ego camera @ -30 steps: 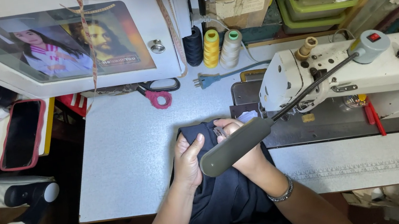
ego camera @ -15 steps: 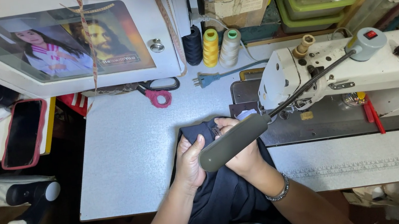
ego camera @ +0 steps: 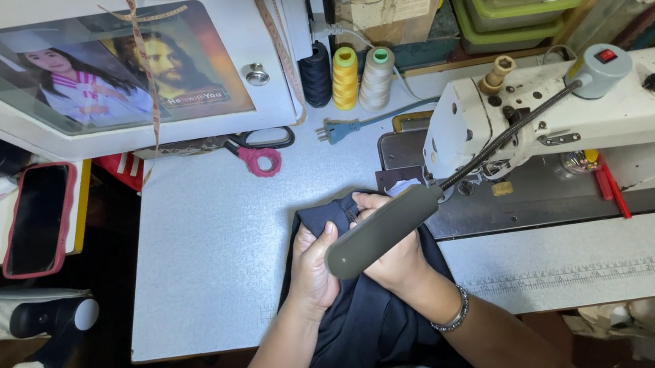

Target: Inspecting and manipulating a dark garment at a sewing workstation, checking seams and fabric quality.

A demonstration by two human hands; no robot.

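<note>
We see dark navy fabric [ego camera: 364, 324] on tabletop [ego camera: 218, 259] edge, left of sewing machine [ego camera: 557, 113]; left hand [ego camera: 311, 267] and right hand [ego camera: 394, 260] both clamped on its bunched top; not yet under needle; lamp head [ego camera: 381, 232] hides fingertips; stitching seemingly still ahead

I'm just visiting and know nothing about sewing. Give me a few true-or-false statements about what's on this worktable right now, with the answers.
1. Both hands, left hand and right hand, grip the dark navy fabric. True.
2. The scissors with pink-wrapped handle lie on the fabric. False: they lie apart, near the table's back.
3. Three thread cones stand together: black thread cone, yellow thread cone, beige thread cone. True.
4. The white sewing machine stands left of the hands. False: it stands to their right.
5. The right wrist bears a silver bracelet. True.
</note>
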